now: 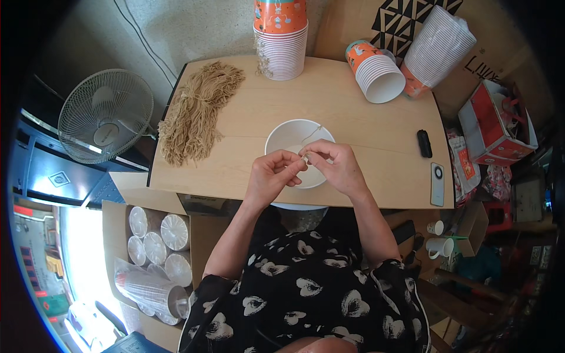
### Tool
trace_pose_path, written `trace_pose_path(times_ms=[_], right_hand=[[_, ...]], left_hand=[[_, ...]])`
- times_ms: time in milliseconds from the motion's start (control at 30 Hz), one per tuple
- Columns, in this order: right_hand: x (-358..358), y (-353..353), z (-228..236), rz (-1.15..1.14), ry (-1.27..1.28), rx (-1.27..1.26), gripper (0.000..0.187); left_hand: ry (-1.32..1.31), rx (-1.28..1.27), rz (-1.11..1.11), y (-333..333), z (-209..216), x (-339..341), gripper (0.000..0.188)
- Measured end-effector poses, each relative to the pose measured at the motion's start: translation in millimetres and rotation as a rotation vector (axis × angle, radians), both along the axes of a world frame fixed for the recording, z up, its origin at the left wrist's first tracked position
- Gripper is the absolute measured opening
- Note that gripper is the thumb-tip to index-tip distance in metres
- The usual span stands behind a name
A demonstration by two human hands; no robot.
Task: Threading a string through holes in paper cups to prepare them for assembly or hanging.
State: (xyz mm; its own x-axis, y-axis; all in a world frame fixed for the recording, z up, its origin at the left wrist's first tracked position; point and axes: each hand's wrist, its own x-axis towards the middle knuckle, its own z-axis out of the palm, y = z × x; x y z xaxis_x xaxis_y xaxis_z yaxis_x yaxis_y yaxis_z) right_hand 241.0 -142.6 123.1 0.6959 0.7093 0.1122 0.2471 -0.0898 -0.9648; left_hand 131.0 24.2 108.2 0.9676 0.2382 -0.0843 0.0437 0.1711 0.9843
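A white paper tub [276, 136] stands mouth up on the table near its front edge, and both hands meet over it. My left hand [272, 176] is closed in a pinch, thumb against fingertips. Touching it at the tips, my right hand [335, 167] pinches too. A thin beige string [312, 134] rises from the right fingers toward the tub's far rim. Small pale material shows between the fingertips; its details are too small to make out. A thick bundle of beige strings [200, 112] lies at the table's far left.
A tall stack of paper tubs [282, 56] stands at the back. More nested tubs [376, 73] lie at the back right beside a wrapped stack [438, 50]. A black object [424, 143] and a phone [436, 185] lie at right. Left are a fan [106, 117] and a carton [118, 235] of wrapped stacks.
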Motion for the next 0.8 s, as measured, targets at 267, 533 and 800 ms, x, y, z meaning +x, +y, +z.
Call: trace_pose_path(times_ms=[267,533,800], right_hand=[[-8.6,0.0,-17.9,-0.037,0.127,0.131,0.013],[-6.0,-0.3,-11.5,0.059,0.286,0.189,0.017],[-4.1,-12.2,0.3,-0.004,-0.04,-0.208,0.016]], left_hand=[[-0.055,-0.147,0.093,1.6,-7.7,-0.7,0.017],[-0.065,-0.013,0.087,5.1,-8.2,-1.0,0.016],[-0.018,0.016,0.086,8.0,-4.6,-3.2,0.015]])
